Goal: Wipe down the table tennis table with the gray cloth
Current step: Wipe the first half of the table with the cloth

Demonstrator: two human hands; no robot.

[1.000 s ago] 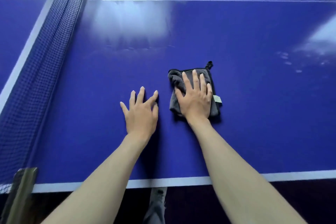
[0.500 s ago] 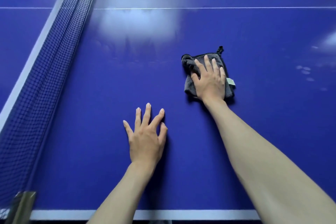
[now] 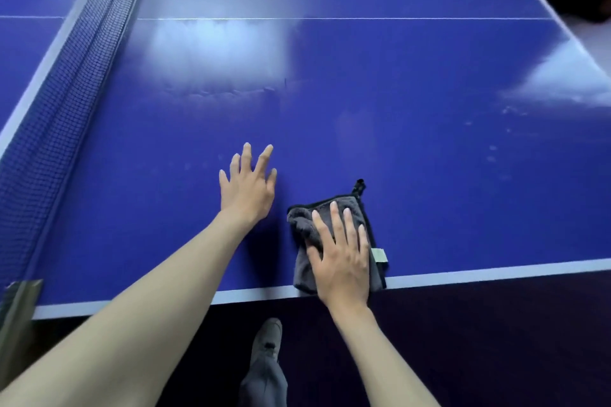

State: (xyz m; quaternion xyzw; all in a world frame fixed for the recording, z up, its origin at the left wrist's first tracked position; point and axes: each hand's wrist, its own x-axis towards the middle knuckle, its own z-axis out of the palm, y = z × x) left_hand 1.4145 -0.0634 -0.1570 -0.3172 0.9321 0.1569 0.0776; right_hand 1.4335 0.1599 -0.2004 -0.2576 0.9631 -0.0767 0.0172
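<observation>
At the near edge of the blue table (image 3: 413, 149), my right hand (image 3: 342, 258) lies flat on the gray cloth (image 3: 334, 241), fingers straight and a little spread, palm pressing down; my grip is not closed round anything. That cloth is folded into a rough rectangle and sits on the white border line (image 3: 496, 271), its near end right at the table's edge under my palm. One side of it is bunched up beside my thumb, a small black loop (image 3: 359, 186) sticks out from its far corner, and a pale tag (image 3: 379, 255) shows on the side away from my other hand.

My left hand (image 3: 248, 183) rests on the bare blue surface just beside the cloth but apart from it, fingers straight and fanned, holding nothing. Off to my left the net (image 3: 66, 102) runs away from me, with its post (image 3: 18, 311) at the table's near corner. Pale smudges and glare patches mark the surface farther out. Below the edge I can see one shoe (image 3: 267, 339) and a gray trouser leg (image 3: 264, 383).
</observation>
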